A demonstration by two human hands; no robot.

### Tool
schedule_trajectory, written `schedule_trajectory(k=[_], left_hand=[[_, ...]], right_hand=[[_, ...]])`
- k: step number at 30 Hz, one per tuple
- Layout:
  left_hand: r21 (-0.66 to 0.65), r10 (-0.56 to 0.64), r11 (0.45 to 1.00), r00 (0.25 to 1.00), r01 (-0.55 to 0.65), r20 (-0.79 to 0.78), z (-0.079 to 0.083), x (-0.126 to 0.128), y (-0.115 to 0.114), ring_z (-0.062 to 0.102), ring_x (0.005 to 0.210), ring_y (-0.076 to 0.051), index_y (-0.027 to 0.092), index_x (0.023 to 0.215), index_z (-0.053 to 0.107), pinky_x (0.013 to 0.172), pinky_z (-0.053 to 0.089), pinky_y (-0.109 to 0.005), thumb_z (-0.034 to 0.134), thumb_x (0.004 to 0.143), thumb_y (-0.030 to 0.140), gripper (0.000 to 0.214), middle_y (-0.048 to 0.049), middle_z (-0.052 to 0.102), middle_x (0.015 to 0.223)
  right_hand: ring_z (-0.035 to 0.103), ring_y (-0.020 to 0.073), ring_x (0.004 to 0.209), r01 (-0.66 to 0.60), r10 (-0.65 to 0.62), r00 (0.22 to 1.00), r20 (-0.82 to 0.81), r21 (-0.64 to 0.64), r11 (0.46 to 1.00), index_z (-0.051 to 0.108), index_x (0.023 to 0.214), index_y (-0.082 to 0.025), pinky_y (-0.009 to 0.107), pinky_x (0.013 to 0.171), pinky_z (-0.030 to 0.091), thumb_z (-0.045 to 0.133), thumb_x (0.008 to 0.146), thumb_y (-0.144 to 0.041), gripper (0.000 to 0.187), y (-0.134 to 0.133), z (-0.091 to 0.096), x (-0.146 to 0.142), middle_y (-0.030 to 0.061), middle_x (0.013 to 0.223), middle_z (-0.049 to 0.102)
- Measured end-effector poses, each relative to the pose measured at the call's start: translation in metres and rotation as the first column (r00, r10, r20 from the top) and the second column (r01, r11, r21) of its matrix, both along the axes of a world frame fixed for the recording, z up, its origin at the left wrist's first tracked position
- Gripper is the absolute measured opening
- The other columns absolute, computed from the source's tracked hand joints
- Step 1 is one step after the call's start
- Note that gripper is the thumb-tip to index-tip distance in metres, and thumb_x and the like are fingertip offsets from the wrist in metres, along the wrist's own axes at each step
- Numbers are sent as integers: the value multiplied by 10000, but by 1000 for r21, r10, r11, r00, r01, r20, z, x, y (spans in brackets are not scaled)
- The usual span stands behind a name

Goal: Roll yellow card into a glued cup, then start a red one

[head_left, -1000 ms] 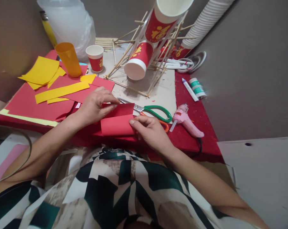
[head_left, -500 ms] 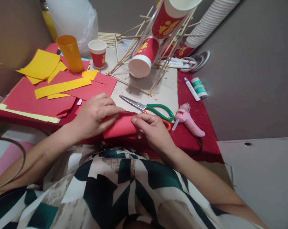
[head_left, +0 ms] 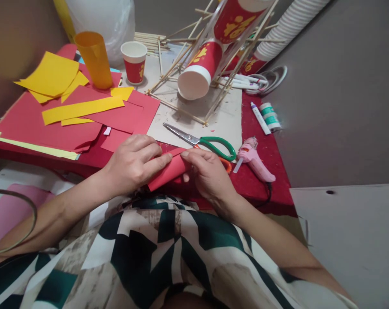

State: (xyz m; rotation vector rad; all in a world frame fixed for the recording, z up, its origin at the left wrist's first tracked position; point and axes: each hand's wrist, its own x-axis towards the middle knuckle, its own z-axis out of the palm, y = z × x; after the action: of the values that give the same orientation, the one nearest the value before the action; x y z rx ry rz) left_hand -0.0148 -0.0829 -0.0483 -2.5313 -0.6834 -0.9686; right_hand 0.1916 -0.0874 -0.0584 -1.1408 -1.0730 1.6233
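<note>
Both hands grip a folded piece of red paper (head_left: 167, 172) at the near edge of the red table (head_left: 271, 195). My left hand (head_left: 134, 164) covers its left half, fingers curled over the top. My right hand (head_left: 207, 171) pinches its right end with thumb and fingers. The paper is tilted, its right end higher. Green and orange handled scissors (head_left: 203, 143) lie just beyond the hands.
A pink glue gun (head_left: 254, 161) lies right of the scissors. Red and yellow paper sheets (head_left: 68, 116) cover the left side. An orange cup (head_left: 94, 60), a small paper cup (head_left: 135, 62) and a stick frame holding red cups (head_left: 210, 64) stand behind. Glue tubes (head_left: 267, 116) lie at right.
The red paper has been folded or rolled narrower, from a flat rectangle to a slim tilted strip. Both hands have closed in towards each other over it.
</note>
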Motion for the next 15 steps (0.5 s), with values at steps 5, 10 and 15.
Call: schedule_trajectory(k=[5,10,15], left_hand=[[60,-8,998,999,10,-36,-2,-3,-1,631,864,-200,169,1056,691,750,507,-346,567,916,142,188,-68,722,852],[-9,8,1000,1000,-8,-21,-3,-8,1,649,913,-216,201,1096,683,782,510,-373,603,903,182,210,-75,736,922],[-300,169,953,888,-37,428,1,-13,-12,686,946,-219,248,1207,666,828,548,-386,692,843,254,365,-74,731,1081]], right_hand=[[476,79,368,44,-47,998,-52,-59,997,641,587,-182,195,333,395,725,736,-440,309,1,3,-4,-36,489,579],[469,47,347,36,-39,997,-65,-40,999,645,570,-153,148,321,367,801,699,-392,313,-1,2,-4,-37,483,584],[468,40,370,151,-153,980,-126,-21,988,679,625,-166,143,311,417,829,667,-378,263,-1,5,-2,-53,550,596]])
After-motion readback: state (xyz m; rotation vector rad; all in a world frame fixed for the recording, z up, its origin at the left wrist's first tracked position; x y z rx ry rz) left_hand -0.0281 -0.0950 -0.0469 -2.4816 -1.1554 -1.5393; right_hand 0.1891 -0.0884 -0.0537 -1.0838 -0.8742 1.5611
